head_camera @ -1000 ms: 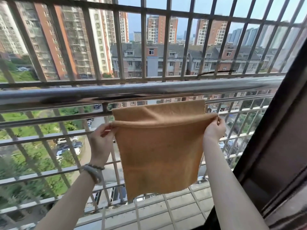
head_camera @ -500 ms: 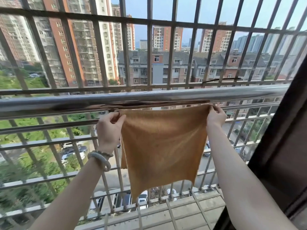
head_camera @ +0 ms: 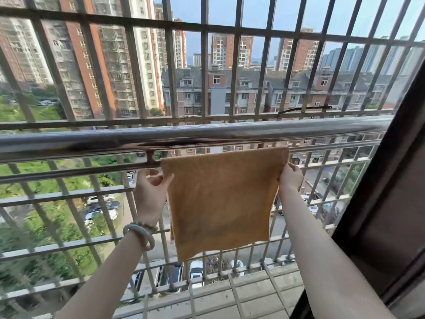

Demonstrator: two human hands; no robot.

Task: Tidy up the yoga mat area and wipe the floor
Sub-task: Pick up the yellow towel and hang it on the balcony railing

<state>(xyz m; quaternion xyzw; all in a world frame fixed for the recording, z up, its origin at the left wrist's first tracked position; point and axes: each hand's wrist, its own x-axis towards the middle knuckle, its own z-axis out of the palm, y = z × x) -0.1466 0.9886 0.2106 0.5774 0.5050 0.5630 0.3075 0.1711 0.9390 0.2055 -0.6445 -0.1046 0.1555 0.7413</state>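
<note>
Setting: balcony grille (head_camera: 204, 31) fills the frame, towers beyond; steel rail (head_camera: 207, 137) crosses mid-frame.
Cloth (head_camera: 220, 203): orange, hanging at centre, just under the rail.
Left hand (head_camera: 151, 192): raised, pinching the cloth's upper left edge.
Right hand (head_camera: 291, 177): raised, gripping its upper right edge.

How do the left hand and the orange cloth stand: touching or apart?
Touching. The head view shows the left hand with its thumb lying over the left edge of the orange cloth, with no gap between them.
</note>
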